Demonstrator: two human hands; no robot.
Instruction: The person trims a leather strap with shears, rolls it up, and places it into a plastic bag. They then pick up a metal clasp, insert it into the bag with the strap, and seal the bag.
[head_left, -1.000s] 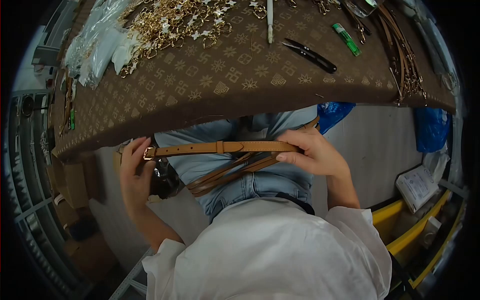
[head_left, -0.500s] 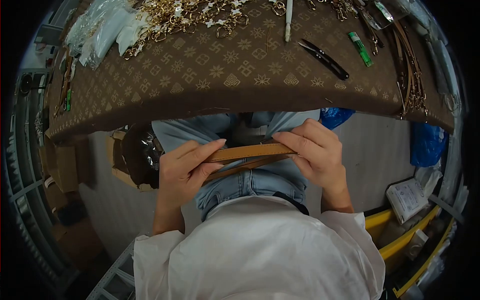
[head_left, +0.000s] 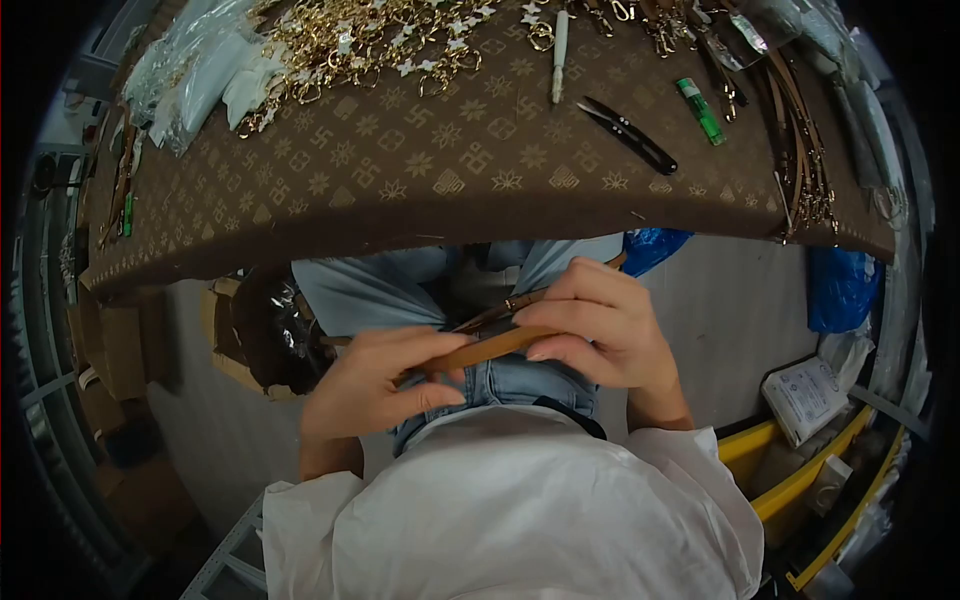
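A tan leather strap (head_left: 490, 349) stretches between my two hands above my lap. My left hand (head_left: 375, 380) has its fingers closed around the strap's left part. Its right part is pinched between the thumb and fingers of my right hand (head_left: 600, 325). Behind the strap, another length with small metal hardware (head_left: 512, 303) shows near my right fingertips. Part of the strap is hidden by my fingers, so I cannot see both ends.
On the brown patterned table lie black thread snips (head_left: 630, 135), a green lighter (head_left: 700, 111), a white-handled tool (head_left: 560, 58) and a heap of gold clasps (head_left: 370, 50). Several leather straps (head_left: 800, 150) hang at the right edge. A yellow bin (head_left: 815, 480) stands at the lower right.
The strap has come down closer to my waist and now tilts up to the right. My hands have shifted lower, and metal hardware shows behind the strap.
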